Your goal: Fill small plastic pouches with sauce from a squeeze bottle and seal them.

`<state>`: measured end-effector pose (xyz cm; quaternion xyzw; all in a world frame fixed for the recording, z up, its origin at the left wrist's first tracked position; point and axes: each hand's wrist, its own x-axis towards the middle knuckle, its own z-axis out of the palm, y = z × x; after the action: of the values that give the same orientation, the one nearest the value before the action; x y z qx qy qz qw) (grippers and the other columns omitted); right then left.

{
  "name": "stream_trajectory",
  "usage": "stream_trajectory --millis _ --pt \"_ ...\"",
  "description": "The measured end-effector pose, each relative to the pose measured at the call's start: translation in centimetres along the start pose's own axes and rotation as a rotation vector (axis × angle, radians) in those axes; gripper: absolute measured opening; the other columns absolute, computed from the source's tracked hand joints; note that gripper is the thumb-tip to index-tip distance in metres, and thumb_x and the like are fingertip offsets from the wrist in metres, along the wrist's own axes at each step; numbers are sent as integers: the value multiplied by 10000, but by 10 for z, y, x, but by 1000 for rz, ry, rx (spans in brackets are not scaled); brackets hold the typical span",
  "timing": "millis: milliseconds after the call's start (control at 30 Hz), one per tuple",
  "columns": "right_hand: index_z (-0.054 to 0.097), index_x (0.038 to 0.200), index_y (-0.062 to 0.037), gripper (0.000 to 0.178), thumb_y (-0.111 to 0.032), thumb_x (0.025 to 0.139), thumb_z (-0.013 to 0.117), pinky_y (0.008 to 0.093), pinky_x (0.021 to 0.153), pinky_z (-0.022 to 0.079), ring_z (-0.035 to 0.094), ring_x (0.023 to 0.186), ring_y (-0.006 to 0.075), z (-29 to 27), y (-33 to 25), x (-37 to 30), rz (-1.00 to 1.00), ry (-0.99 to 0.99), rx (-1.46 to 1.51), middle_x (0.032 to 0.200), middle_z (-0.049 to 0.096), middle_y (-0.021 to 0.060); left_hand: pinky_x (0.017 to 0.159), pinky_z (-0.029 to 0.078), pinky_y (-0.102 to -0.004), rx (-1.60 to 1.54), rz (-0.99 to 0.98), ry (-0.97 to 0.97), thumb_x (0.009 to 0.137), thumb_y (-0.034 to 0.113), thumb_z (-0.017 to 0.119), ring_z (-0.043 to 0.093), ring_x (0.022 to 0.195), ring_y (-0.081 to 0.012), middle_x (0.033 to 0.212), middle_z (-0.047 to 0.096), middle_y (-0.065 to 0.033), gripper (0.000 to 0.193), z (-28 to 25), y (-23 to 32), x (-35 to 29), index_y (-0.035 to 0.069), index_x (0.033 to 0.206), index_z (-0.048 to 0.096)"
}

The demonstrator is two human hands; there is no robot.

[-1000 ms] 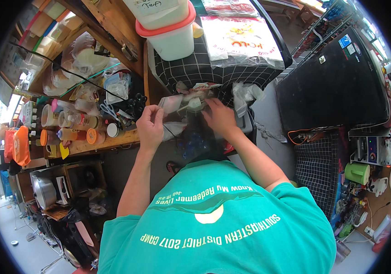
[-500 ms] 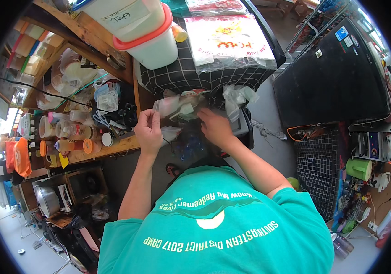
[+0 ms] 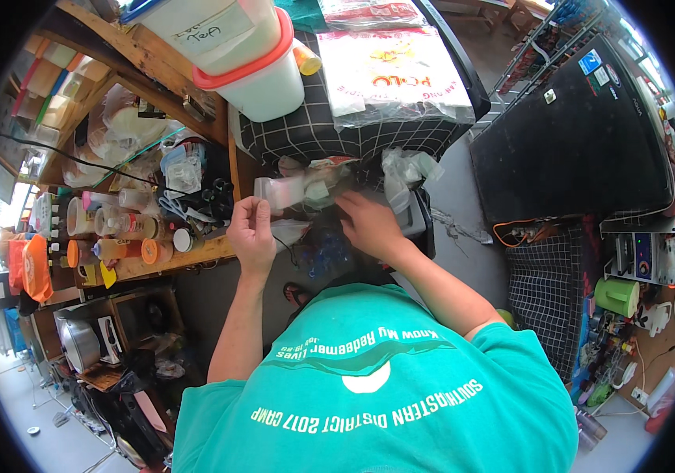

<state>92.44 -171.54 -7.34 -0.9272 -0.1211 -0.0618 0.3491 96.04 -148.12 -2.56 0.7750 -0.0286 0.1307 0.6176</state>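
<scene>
My left hand [image 3: 252, 232] is raised with thumb and fingers pinched together, at the edge of a small clear plastic bag [image 3: 284, 191]. To its right is a second crumpled see-through plastic bag [image 3: 323, 189] with pale contents I cannot make out. My right hand [image 3: 370, 226] curls its fingers at that second bag's right side; the fingertips are partly hidden against the dark background. Another crumpled clear bag [image 3: 407, 172] hangs just beyond the right hand.
A black-and-white checked surface [image 3: 274, 135] ahead bears stacked white tubs [image 3: 262, 91] and a printed plastic packet [image 3: 392, 71]. Jars and bottles [image 3: 128, 229] crowd a wooden shelf [image 3: 203, 251] on the left. A large black appliance [image 3: 562, 142] stands at the right.
The small clear bag has shifted slightly left and down, with my left hand moving a little the same way. My right hand has edged slightly left.
</scene>
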Motion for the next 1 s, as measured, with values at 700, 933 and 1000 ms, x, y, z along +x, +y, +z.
stream_trajectory --millis 700,933,1000 --pt "725 996 37 210 -168 966 696 285 677 621 710 810 142 12 -104 -20 450 -436 1291 910 731 89 644 535 -371 493 570 -323 764 4 769 676 717 -300 809 685 -123 185 -62 63 -81 23 937 707" --pt "754 915 14 186 -170 935 733 234 602 525 653 680 69 7 -104 -22 216 -329 948 779 737 51 676 558 -303 202 69 -359 821 101 760 738 737 -189 868 761 -141 207 -62 71 -92 10 1007 761" --pt "752 905 12 181 -167 927 740 242 593 514 640 665 67 5 -106 -24 173 -294 918 761 733 54 661 552 -292 208 20 -396 831 116 750 735 715 -168 853 764 -140 195 -61 71 -89 11 995 767"
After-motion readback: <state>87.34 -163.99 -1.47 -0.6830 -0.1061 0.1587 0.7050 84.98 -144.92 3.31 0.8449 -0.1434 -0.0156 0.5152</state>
